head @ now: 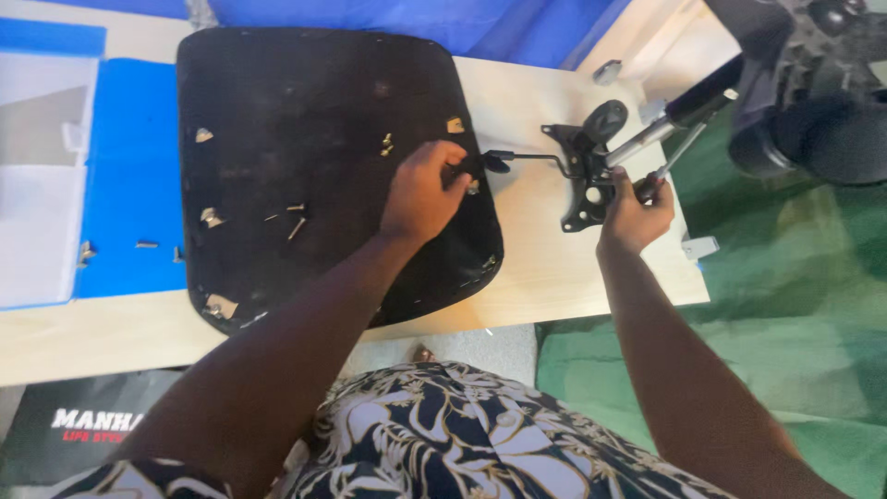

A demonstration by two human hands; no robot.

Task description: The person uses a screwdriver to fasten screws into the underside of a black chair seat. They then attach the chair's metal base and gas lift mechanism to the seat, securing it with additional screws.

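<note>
Seat pan (314, 157), black, lies underside up on the tabletop (545, 277), filling the 10 to 12 o'clock area of the view. Chair base (813, 102) with its gas column (661, 125) lies tipped at 2 o'clock, partly off the edge. Black metal tilt bracket (587, 176) sits on the tabletop just right of the seat pan, at 1 o'clock, its lever (527, 157) running left toward the pan's edge. Left hand (425, 189) is clenched on the lever's black knob end, over the pan's right rim. Right hand (633, 217) is closed around a screwdriver (670, 162), tip angled up toward the bracket; exact contact point can't be made out. Loose screws (296, 217) lie scattered mid-pan, more on the blue sheet (129, 185) at 9 o'clock. My read: keep the lever pinned so the bracket can't rotate, keep the driver in line with the fastener, and push down before turning.
</note>
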